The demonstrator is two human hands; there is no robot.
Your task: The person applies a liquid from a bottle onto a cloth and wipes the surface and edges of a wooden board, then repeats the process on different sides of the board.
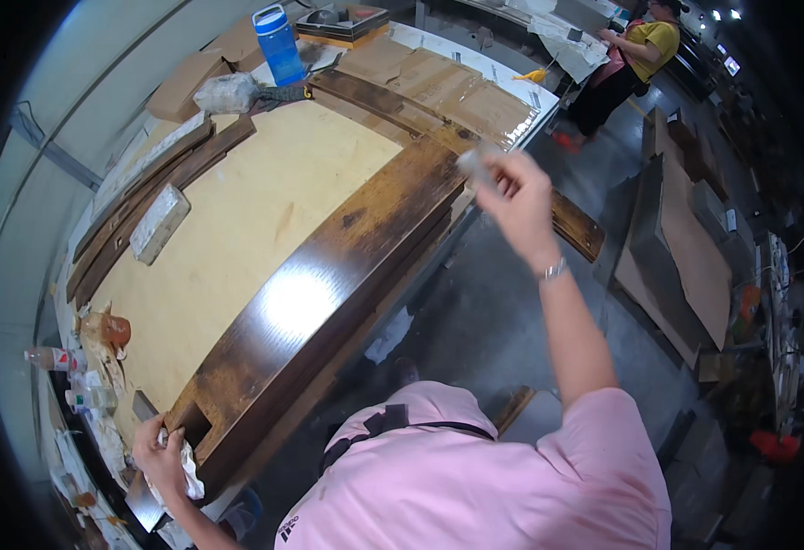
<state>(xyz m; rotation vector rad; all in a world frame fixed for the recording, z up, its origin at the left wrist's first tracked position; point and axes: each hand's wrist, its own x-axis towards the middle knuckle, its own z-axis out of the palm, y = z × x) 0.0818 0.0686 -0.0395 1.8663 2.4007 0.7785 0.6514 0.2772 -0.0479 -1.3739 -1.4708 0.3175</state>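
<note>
A long, dark brown wooden piece (237, 357) with a glossy, patchy finish lies diagonally across the worktable, a cut-out notch at its near left end. Beside that notch my left hand (159, 456) is closed on a crumpled white cloth (191, 475), its fingertips against the wood. My right hand (523, 197) is raised over the far right end of the piece. It grips a small grey block (477, 171), blurred by motion; whether the block touches the wood I cannot tell.
Pale board (264, 202) covers the table, with brown wood strips (164, 174) and a white-wrapped block (159, 225) on it. A blue bottle (278, 46) and cardboard (448, 82) are at the far side. Another person (654, 46) stands far right; panels (686, 257) lean nearer.
</note>
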